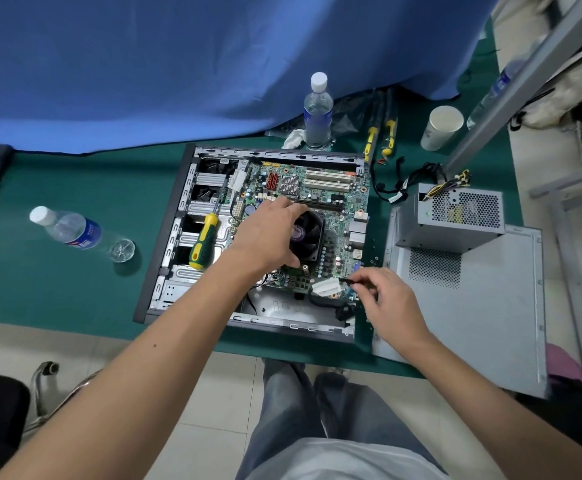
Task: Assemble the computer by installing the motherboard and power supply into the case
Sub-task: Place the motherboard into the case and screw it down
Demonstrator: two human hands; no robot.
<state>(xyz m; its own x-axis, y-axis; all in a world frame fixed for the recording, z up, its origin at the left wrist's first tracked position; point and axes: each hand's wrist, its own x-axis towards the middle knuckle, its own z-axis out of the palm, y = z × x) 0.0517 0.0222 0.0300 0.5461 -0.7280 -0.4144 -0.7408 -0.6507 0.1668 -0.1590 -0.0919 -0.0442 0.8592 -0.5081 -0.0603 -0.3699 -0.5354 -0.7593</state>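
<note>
While the left hand (269, 237) grips the motherboard's fan (308, 233), the right hand (388, 299) pinches a cable (346, 280).

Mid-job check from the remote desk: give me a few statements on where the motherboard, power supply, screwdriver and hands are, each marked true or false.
1. The motherboard lies inside the case. True.
2. The power supply is mounted in the case. False: it sits outside, on the side panel.
3. The screwdriver is in the right hand. False: it lies in the case; that hand pinches a black cable.
4. The left hand rests on the CPU fan. True.
</note>
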